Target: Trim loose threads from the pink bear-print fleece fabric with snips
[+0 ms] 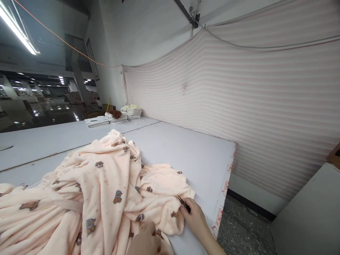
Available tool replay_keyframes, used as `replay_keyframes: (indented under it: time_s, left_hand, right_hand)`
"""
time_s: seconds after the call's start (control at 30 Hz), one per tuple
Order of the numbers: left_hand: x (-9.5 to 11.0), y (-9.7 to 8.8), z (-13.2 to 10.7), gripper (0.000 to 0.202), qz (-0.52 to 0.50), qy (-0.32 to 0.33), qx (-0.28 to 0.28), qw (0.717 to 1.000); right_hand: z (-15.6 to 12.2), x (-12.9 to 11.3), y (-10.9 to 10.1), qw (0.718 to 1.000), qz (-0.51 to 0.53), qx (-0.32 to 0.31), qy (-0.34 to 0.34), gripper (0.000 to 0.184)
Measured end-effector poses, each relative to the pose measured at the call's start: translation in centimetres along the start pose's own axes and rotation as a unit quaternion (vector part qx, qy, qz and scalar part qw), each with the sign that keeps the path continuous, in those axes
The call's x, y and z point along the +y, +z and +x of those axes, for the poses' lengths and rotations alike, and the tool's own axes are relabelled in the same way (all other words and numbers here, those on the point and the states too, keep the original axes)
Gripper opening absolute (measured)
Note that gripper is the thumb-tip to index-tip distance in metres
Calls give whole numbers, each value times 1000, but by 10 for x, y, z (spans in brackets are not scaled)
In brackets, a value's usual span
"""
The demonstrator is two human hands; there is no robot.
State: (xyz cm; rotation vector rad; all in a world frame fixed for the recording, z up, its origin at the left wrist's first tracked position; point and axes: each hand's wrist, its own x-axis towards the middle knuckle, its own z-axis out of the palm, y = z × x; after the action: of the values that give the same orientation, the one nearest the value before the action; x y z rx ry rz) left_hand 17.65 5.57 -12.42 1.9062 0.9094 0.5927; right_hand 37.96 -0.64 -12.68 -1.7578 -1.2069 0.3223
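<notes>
While your right hand (195, 217) pinches a small pair of thread snips (184, 204) against the edge of the peach fleece garment (106, 191), the blades point straight into the pile. Your grip there is closed around the handles, and whether the blades themselves are parted is too small to tell. Your left hand (145, 241) lies low at the frame's bottom edge, pressed onto the fleece with its fingers curled into a fold; I cannot tell whether it truly clamps the fabric or only rests on it.

The garment lies heaped on the white counter (186, 148), its near corner close to the counter's right edge. The main risk is a nick: deep pile hides loose threads, so the tips could catch the cloth itself. Bunched folds could also put a second layer under the blades. Your left fingers sit near the snips, so a slip could reach them. Fabric near the edge could slide off and drag. Stacks of folded cloth (124, 114) sit well apart, at the far end.
</notes>
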Motion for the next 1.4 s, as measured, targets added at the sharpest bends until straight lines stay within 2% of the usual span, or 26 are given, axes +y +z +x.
replay_keyframes:
  time_s: [0.07,0.17,0.27,0.33,0.4,0.5,0.57,0.63,0.73,0.9,0.97,1.07,1.13,1.23,1.3,1.33,1.37,1.4]
  left_hand:
    - [13,17,15,17,42,26,8,999]
    - [21,43,29,24,65,42,52,996]
    - [18,54,34,31,-21,28,26,999]
    - [15,50,35,31,-142,-22,-14,989]
    - [13,41,35,23,-247,-76,-39,965]
    - [14,26,33,26,-331,-123,-58,934]
    - [17,18,31,33,-387,-162,-92,903]
    - [19,12,29,37,-420,-192,-127,878]
    - [21,8,26,37,-417,-194,-137,877]
    - [19,8,24,38,-419,-181,-81,886]
    - [18,7,23,38,-432,-190,-103,876]
    - [17,8,21,37,-486,-190,-141,842]
    - [15,11,20,39,-517,-179,-129,827]
    - [13,16,20,41,-529,-166,-101,826]
    - [11,17,20,37,-529,-152,-114,827]
    - [10,18,20,34,-515,-139,-125,837]
    - [8,17,20,31,-476,-123,-127,861]
    - [6,17,19,26,-407,-99,-112,901]
  right_hand:
    - [-2,-8,3,999,30,-15,0,19]
    - [-10,-16,4,998,51,-23,6,19]
    - [-13,-17,2,999,32,7,19,15]
    - [-12,-15,1,999,14,27,25,11]
    - [-11,-13,2,999,2,28,24,10]
    - [-14,-12,3,1000,3,-1,10,12]
    - [-19,-13,2,999,15,-33,-5,11]
    - [-24,-15,0,998,18,-56,-21,21]
    - [-30,-20,-1,998,-8,-55,-35,26]
    - [-30,-23,4,998,-6,-43,-50,24]
    - [-28,-22,5,998,-5,-41,-53,24]
    - [-27,-21,5,999,9,-40,-35,24]
    - [-28,-20,3,998,22,-51,-22,26]
    - [-30,-20,2,997,12,-66,-22,27]
    - [-31,-19,2,997,2,-64,-32,28]
    - [-31,-18,2,997,6,-63,-35,28]
    - [-31,-16,1,997,17,-63,-37,27]
    - [-31,-14,0,997,32,-64,-38,28]
